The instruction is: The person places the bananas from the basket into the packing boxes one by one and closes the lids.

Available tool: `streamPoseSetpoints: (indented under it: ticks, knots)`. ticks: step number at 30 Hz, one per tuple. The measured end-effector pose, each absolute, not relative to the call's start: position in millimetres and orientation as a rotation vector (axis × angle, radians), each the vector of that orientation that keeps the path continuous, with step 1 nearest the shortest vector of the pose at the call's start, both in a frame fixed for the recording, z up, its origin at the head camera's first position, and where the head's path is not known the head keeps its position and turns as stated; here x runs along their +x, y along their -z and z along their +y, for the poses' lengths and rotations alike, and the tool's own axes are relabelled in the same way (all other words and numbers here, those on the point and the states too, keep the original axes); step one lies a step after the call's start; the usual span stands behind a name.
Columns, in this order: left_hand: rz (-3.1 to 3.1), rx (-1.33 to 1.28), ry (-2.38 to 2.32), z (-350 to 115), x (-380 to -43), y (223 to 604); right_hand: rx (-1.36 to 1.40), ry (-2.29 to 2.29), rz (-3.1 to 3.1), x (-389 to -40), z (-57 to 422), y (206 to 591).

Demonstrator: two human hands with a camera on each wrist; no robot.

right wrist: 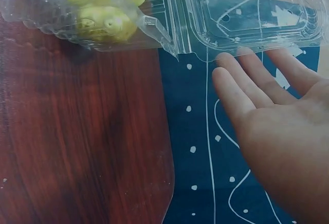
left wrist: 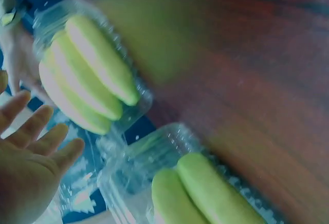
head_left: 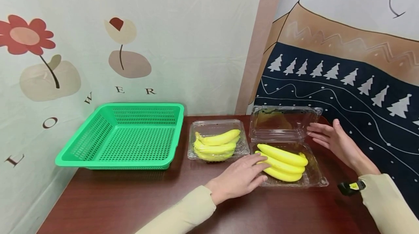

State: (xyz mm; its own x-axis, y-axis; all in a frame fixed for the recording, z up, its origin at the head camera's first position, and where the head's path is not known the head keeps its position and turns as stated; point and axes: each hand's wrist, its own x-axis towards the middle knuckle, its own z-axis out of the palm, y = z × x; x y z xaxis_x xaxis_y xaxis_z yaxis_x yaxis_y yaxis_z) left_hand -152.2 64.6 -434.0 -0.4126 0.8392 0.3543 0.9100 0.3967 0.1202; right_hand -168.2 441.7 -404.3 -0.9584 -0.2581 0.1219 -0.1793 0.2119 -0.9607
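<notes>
A clear plastic clamshell box (head_left: 315, 176) lies open on the table with a bunch of yellow bananas (head_left: 283, 165) in its base. Its see-through lid (head_left: 282, 136) stands raised at the back. My left hand (head_left: 237, 177) is over the box's left edge, fingers loosely extended by the banana tips; whether it touches them I cannot tell. In the left wrist view that hand (left wrist: 31, 178) holds nothing. Beside the lid's right edge is my right hand (head_left: 340, 146), fingers extended. In the right wrist view its fingertips (right wrist: 223, 77) are close to the lid's rim (right wrist: 205, 54).
Left of the open box stands another clear clamshell (head_left: 193, 152), closed over more bananas (head_left: 217, 148). A green plastic basket (head_left: 175, 146) with perforated walls sits farther left. Patterned fabric (head_left: 203, 45) hangs behind the brown table (head_left: 131, 194).
</notes>
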Motion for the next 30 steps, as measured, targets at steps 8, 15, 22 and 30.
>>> streamPoseSetpoints:
  ticks: [8, 15, 22, 30]
  knots:
    - [-2.384, -1.232, 1.137, 54, -167, 407, -0.503, 1.935, 2.327, -158, 442, 406]
    - [-2.365, -0.998, 1.425, 49, -184, 393, -0.508, 1.929, 2.357, -151, 440, 407]
    - [-2.474, -0.92, 1.524, 57, -194, 385, -0.499, 1.931, 2.382, -147, 439, 408]
    - [-2.465, -0.988, 1.569, 63, -195, 387, -0.453, 1.876, 2.415, -141, 439, 407]
